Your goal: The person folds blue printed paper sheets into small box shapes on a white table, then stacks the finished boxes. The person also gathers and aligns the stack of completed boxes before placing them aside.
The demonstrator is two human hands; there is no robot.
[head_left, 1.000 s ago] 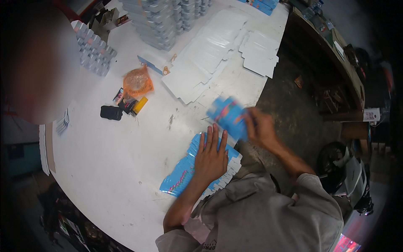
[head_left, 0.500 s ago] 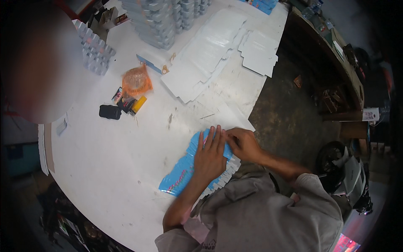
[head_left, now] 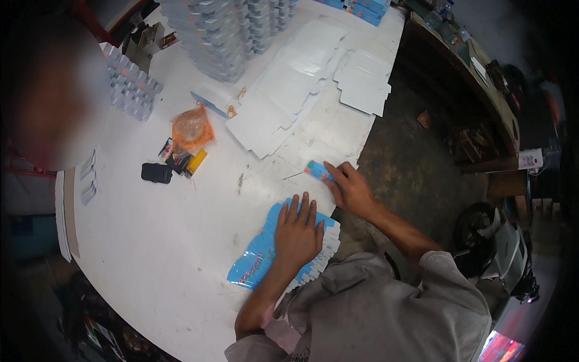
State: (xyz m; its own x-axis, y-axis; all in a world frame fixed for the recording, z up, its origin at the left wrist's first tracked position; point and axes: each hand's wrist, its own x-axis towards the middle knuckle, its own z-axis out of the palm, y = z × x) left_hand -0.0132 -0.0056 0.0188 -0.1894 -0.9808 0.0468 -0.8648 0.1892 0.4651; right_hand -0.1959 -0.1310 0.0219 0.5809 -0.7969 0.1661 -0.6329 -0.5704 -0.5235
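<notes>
Unlike half a second ago, when it was working right beside the left hand (head_left: 299, 236), the right hand (head_left: 351, 192) is now staying farther up the table (head_left: 181, 235), near its edge. Its grip is pinching a narrow blue carton piece (head_left: 316, 169), which is jutting leftward beyond the fingertips. The left hand is still lying flat, fingers slightly spread, on the overlapping blue cartons (head_left: 253, 258), which are reaching out on both sides of it.
</notes>
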